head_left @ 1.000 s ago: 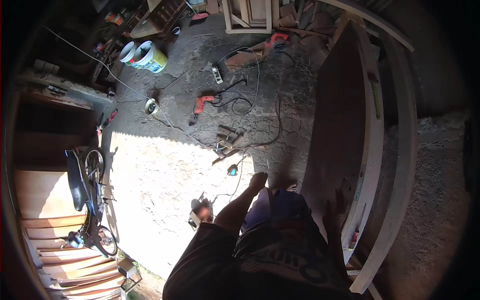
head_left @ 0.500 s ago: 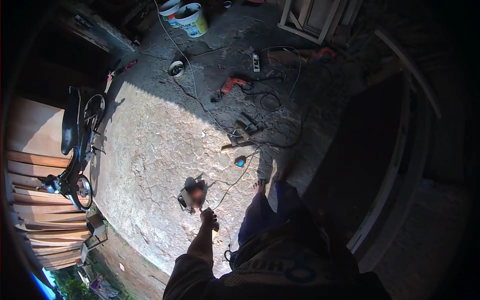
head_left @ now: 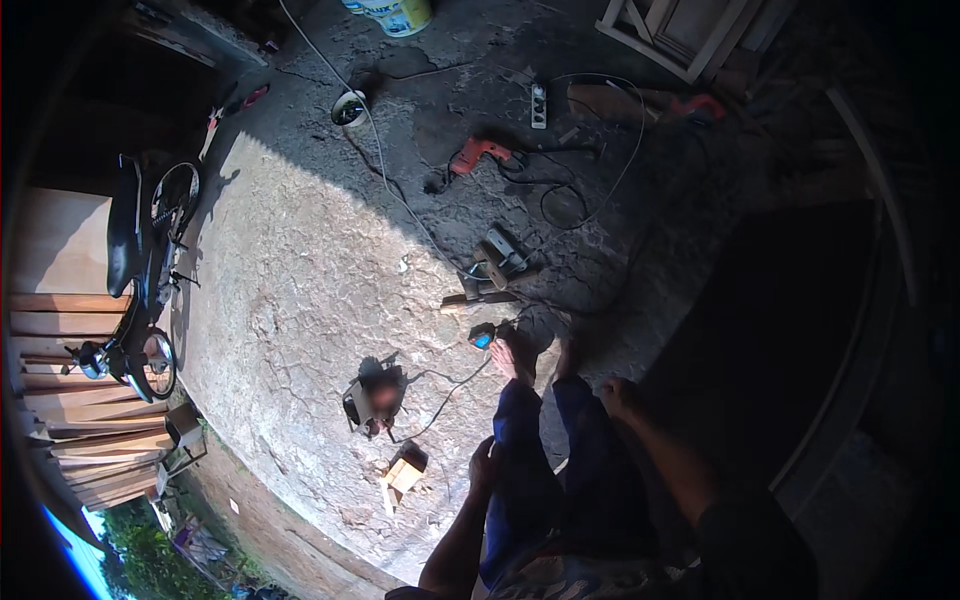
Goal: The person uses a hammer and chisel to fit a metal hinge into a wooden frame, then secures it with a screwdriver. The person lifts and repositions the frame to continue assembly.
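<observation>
My left hand [head_left: 483, 463] is beside my left trouser leg [head_left: 518, 425], fingers curled in. Beside the other leg, my right hand [head_left: 622, 398] is closed like a fist. Shade on both hands hides whether they grip the cloth or anything else. To the left of my left hand lies a pale wooden block [head_left: 404, 474] in sunlight. Just beyond it is a dark corded tool [head_left: 358, 405], partly blurred. By the toes of my bare left foot [head_left: 511, 361] sits a small black-and-blue object [head_left: 482, 338]. A hammer [head_left: 475, 297] lies past it.
Farther out are a grey power tool [head_left: 507, 248], an orange-red drill [head_left: 478, 154] and a white power strip [head_left: 539, 106], with cords across the rough floor. A motorbike [head_left: 140, 290] and stacked planks [head_left: 70, 390] stand left. A wooden frame [head_left: 690, 35] leans at far right.
My left hand has moved right, away from the wooden block and corded tool, to my leg. The block now lies uncovered. My right hand has come into view, and my legs show more.
</observation>
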`<state>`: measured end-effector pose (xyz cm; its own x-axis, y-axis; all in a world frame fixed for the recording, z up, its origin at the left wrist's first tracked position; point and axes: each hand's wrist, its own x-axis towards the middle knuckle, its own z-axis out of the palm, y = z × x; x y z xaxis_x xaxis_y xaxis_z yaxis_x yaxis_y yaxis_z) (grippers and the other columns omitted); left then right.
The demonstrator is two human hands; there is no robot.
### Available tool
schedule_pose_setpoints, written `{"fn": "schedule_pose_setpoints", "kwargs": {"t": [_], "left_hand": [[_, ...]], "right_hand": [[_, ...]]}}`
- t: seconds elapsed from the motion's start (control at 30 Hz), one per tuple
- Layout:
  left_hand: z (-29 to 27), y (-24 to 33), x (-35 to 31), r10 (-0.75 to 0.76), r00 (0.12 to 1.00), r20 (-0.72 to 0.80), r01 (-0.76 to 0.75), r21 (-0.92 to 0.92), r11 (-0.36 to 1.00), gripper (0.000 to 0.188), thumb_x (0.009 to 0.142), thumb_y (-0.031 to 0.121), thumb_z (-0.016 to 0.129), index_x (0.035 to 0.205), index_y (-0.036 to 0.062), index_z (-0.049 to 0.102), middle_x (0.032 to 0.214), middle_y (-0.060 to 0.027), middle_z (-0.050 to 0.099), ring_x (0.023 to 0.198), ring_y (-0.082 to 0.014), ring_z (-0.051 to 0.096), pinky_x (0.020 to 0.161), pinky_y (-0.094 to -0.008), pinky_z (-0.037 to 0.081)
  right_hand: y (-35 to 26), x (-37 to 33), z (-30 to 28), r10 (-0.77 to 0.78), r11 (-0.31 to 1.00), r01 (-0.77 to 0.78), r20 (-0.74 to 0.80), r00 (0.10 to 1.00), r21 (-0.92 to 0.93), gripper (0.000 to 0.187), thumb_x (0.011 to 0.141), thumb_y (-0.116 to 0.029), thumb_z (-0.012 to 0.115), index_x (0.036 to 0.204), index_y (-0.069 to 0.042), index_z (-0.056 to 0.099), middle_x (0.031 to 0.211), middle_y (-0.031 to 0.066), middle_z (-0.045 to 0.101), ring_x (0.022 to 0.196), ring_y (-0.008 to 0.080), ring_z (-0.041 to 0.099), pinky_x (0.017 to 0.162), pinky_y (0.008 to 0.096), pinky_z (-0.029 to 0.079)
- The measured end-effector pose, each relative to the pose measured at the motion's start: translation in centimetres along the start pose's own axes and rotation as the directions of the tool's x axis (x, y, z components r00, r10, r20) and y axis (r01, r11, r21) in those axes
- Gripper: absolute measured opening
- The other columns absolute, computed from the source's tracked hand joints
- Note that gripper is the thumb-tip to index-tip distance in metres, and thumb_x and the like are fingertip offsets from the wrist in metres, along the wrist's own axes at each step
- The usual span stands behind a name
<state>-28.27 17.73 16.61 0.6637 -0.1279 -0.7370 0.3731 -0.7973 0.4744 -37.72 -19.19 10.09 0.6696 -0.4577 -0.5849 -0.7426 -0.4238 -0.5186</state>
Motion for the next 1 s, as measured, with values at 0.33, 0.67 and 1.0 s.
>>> {"fn": "schedule_pose_setpoints", "kwargs": {"t": [0.33, 0.67, 1.0], "left_hand": [[8.0, 12.6, 16.1, 0.198, 0.951, 0.239, -0.143, -0.227, 0.963, 0.037, 0.100, 0.026, 0.061, 0.131, 0.0063, 0.063, 0.123, -0.0252, 0.067, 0.119, -0.0413, 0.063, 0.099, -0.0449, 0.051], [-0.5, 18.5, 29.6, 0.330, 0.923, -0.199, -0.378, -0.303, 0.875, 0.041, 0.100, 0.017, 0.058, 0.133, -0.0071, 0.055, 0.096, -0.0167, 0.065, 0.077, -0.0195, 0.066, 0.074, -0.0359, 0.052], [-4.4, 14.6, 35.1, 0.358, 0.721, -0.593, -0.597, -0.268, 0.757, 0.039, 0.102, 0.022, 0.061, 0.135, 0.0007, 0.061, 0.119, -0.0176, 0.068, 0.104, -0.0209, 0.068, 0.077, -0.0360, 0.059]], "right_hand": [[-2.6, 33.7, 13.7, -0.314, 0.939, 0.327, -0.121, 0.942, 0.106, 0.013, 0.083, -0.009, 0.062, 0.093, -0.012, 0.070, 0.085, 0.0169, 0.065, 0.082, 0.0369, 0.066, 0.071, 0.0457, 0.052], [-6.6, 52.5, 16.7, -0.617, 0.742, 0.558, -0.053, 0.785, -0.371, 0.031, 0.085, -0.003, 0.060, 0.114, -0.011, 0.069, 0.108, 0.0103, 0.064, 0.106, 0.0301, 0.063, 0.089, 0.0404, 0.054], [-7.9, 58.0, 19.0, -0.744, 0.534, 0.726, 0.166, 0.647, -0.434, 0.024, 0.084, -0.005, 0.062, 0.107, -0.007, 0.058, 0.104, 0.0161, 0.058, 0.104, 0.0372, 0.057, 0.089, 0.0476, 0.047]]}}
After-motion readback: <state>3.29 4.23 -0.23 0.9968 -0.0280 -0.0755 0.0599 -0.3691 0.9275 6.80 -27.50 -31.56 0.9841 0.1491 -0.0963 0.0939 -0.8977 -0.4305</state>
